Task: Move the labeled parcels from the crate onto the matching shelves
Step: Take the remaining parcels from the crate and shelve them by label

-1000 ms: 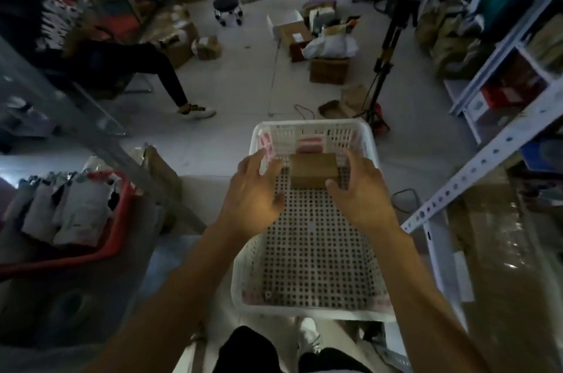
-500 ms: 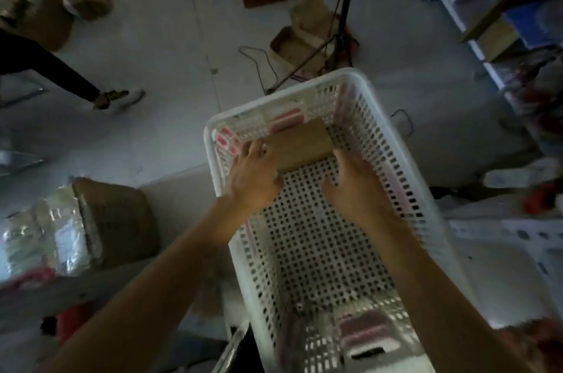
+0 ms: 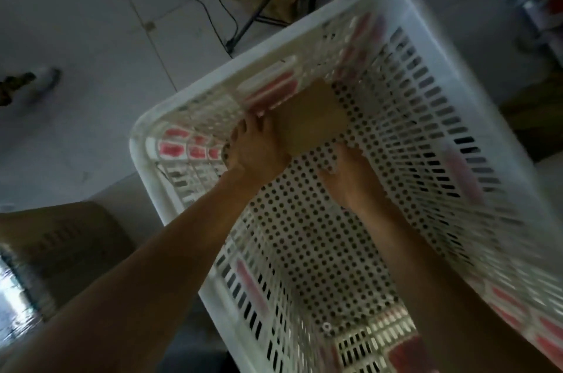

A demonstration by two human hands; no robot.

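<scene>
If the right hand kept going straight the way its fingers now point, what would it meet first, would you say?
Most likely the brown parcel: the right hand points up the crate floor toward the parcel's near edge, and its fingertips look at or just short of it. Motion blur hides whether they touch.

Person, head-camera view. Two bare forearms, no sleeves visible to the lower edge of the frame. Left hand: bare, no glove, no ring or band discernible. Right hand: bare, no glove; fingertips blurred, nails not readable. Wrists: no watch, strap or bracelet seen on either. Forearms long and slender in the wide-angle view, broadening toward the near edge. Lighting dim, picture blurred by motion; finer detail cannot be told. No clothing visible anywhere in frame.
</scene>
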